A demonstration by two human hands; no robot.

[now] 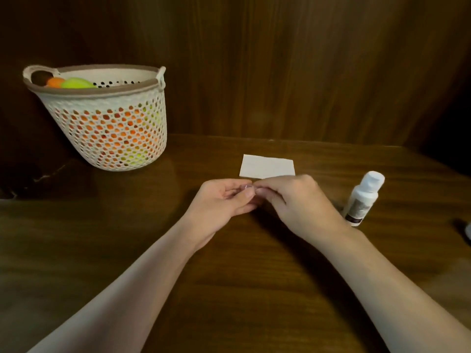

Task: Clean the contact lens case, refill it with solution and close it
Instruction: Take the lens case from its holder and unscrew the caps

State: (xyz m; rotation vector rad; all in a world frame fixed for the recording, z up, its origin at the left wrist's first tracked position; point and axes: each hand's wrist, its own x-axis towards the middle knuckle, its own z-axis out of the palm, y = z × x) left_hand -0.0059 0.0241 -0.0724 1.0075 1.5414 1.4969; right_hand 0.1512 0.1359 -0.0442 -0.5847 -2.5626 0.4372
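Where the two hands meet above the table [254, 289], a small clear case [246, 187] sits between the fingertips, mostly hidden; only a glint of its rim shows. Left hand [221, 205] palm-up, fingers curled, pinching the case from its side. Right hand [297, 202] knuckles-up, fingertips closed on the same case from the other side. Whether the case is lidded cannot be told. Just behind the hands, a white tissue [267, 166] lies flat on the table. Right of the hands, near the right wrist, a white bottle [363, 200] stands upright, cap on, dark band at its base. Far left of the hands, a perforated basket [107, 123] holds orange and green round objects.
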